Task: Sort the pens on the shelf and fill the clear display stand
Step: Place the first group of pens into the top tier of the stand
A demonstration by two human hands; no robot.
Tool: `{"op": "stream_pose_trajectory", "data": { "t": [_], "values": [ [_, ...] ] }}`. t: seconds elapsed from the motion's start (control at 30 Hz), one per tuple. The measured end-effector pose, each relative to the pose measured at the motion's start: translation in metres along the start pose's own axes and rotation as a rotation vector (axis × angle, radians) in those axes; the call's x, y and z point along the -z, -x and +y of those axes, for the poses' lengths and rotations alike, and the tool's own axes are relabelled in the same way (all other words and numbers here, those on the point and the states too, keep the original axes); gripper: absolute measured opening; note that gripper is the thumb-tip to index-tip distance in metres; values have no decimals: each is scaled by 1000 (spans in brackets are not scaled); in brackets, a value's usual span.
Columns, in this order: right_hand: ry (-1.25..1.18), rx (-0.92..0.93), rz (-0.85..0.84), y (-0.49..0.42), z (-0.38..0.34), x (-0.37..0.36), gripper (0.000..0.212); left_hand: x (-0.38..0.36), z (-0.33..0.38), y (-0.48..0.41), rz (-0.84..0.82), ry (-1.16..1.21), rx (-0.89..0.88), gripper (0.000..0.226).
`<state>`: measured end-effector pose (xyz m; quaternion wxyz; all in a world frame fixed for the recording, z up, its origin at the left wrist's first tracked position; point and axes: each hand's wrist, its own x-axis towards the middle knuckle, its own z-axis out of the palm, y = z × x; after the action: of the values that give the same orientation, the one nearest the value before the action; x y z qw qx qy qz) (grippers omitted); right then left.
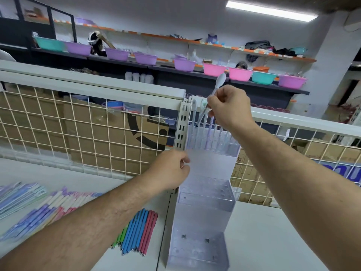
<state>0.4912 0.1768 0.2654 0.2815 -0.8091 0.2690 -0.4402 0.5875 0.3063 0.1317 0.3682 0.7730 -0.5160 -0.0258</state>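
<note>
Your right hand [228, 110] pinches white-capped pen [215, 89] over clear display stand [207, 200] top tier. Your left hand [172, 169] grips stand's left edge. Top tier partly filled; lower two tiers hold none. Blue and pink pens [136, 231] lie loose near shelf [263, 231] front edge. Judged: most filling left.

Your clear display stand [207, 200], your white-topped pen [219, 81], blue pens [134, 229], pink pens [149, 229], green pens [122, 236] on your white shelf [263, 241], cream wire grid [58, 124], purple basins [117, 54].

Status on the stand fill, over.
Right hand pinches pen, tilted over top tier. Left hand grips clear display stand. Top tier part-filled; lower tiers hold none. Nothing blocking.
</note>
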Motion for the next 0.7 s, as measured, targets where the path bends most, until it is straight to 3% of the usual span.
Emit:
{"op": "stream_pose_trajectory", "data": {
  "t": [0.2, 0.7],
  "values": [
    [114, -10, -45, -6, 3, -21, 12, 7, -12, -1, -1, -107, -30, 24],
    [356, -79, -207, 1, 18, -40, 27, 6, -31, -10, -60, -58, -10, 20]
  ]
}}
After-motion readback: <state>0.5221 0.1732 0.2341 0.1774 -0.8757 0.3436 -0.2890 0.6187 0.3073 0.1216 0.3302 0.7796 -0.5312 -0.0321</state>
